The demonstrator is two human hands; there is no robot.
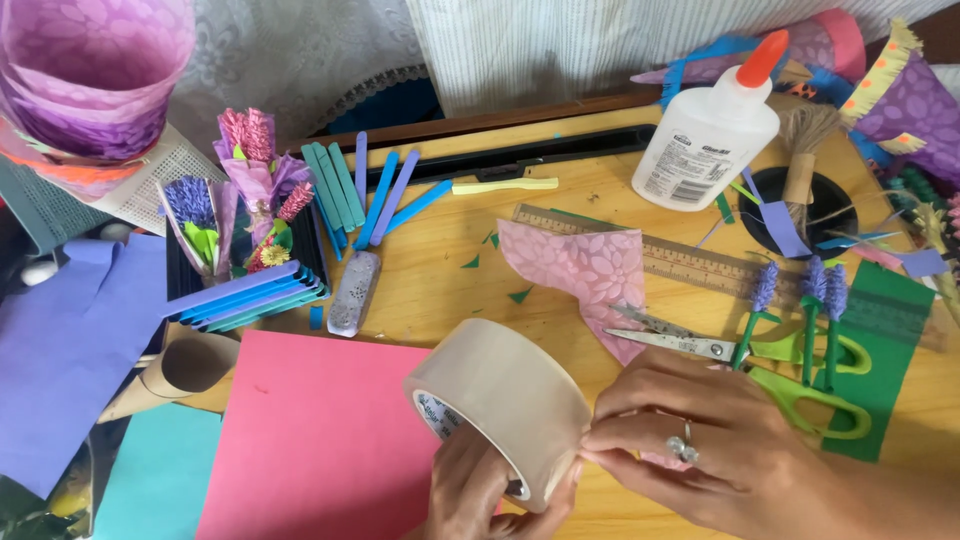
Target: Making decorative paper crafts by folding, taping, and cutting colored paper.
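- While both hands work at the front edge, the yellow wooden table (pixel 450 260) carries everything, crowded with craft paper and tools.
- Beside the hands, a large pink sheet of card (pixel 320 430) lies flat at the front, with a purple paper sheet (pixel 70 340) further to the left.
- Above the pink card, the wide roll of beige packing tape (pixel 500 400) is held up, tilted on its edge; its outer side is smooth and tan, and its white inner core faces down-left.
- Under the roll, the left hand (pixel 480 495) is closed around its lower rim, thumb against the outer side.
- At the right side of the roll, the right hand (pixel 700 440), with a ring, pinches its fingertips together on the tape surface.
- Behind the right hand lie a pink patterned paper piece (pixel 585 270), green-handled scissors (pixel 790 375) and a wooden ruler (pixel 690 262).
- At the back stands a white glue bottle with orange cap (pixel 710 130).
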